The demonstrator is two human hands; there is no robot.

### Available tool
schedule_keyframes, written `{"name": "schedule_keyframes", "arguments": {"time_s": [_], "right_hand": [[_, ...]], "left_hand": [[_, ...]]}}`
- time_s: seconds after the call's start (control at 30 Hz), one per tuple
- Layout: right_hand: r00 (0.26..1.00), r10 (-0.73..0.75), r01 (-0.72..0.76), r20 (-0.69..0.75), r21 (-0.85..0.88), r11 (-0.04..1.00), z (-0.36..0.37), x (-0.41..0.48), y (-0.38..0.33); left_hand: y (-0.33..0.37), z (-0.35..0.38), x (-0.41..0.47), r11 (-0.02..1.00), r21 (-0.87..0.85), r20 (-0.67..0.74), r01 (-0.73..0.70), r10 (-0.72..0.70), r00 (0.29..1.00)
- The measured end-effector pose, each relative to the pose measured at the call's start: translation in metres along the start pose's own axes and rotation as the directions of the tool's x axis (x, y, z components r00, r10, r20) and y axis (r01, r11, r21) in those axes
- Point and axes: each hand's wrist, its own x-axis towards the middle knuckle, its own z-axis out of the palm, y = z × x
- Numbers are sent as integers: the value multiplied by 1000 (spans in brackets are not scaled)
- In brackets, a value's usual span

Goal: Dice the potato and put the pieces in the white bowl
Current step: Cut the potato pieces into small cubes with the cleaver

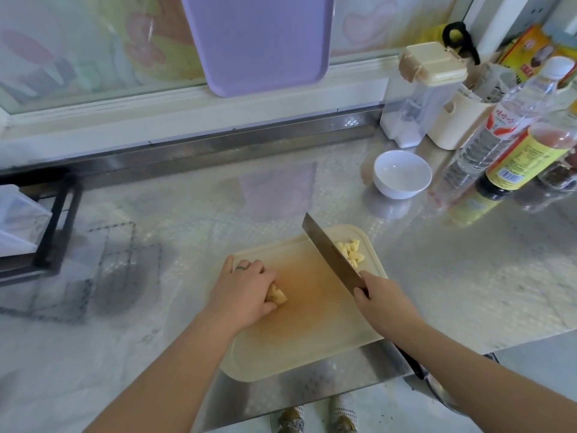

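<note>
A: The left hand [246,289] is curled over the remaining chunk of pale yellow potato [276,295], fingers wrapped round it, pinning it to the cream plastic cutting board [299,339].

B: Sensible, since a rounded piece would roll. And the right hand [384,304]?

A: Fingers closed round the handle of the broad steel cleaver [331,251]. The blade looks raised, its tip pointing toward the board's far edge.

B: It stands between the chunk and the little heap of yellow potato cubes [351,253] in the far right corner. That heap is parked there to leave cutting room, I'd say.

A: The small round white bowl [402,174] stands well apart on the shiny metal counter [452,260], beyond that corner, with nothing in it.

B: So roughly midway, I reckon. There's more dicing first, then a scoop across to the bowl.
</note>
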Motion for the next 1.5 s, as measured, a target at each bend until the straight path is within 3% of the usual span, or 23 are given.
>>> {"name": "schedule_keyframes", "arguments": {"time_s": [0.23,0.5,0.63,0.8,0.93,1.13,1.27,1.37,1.5], "right_hand": [[1000,-30,30,-7,26,999,-4,-3,-9],[1000,-22,22,16,-3,1000,2,-1,-12],[999,-26,26,32,2,1000,1,0,-10],[999,-25,23,30,48,999,-4,-1,-10],[998,-31,31,48,-3,1000,-4,-1,-12],[999,-33,34,37,-40,999,-2,-4,-17],[997,-79,79,-20,-24,997,-14,-11,-24],[987,-159,160,17,-106,981,-24,-20,-34],[985,-160,169,57,-206,964,-18,-27,-43]], "left_hand": [[32,-3,18,992,-107,-156,70,-86,984],[56,4,28,934,-340,-170,108,-175,970],[50,5,22,857,-504,-125,106,-194,973],[53,2,36,664,-720,88,199,-197,976],[48,-1,44,646,-741,9,184,-263,965],[52,4,36,667,-725,0,170,-247,969],[55,8,35,605,-774,-24,186,-322,946],[54,11,33,548,-809,1,213,-362,932],[57,12,32,531,-813,8,239,-400,917]]}}
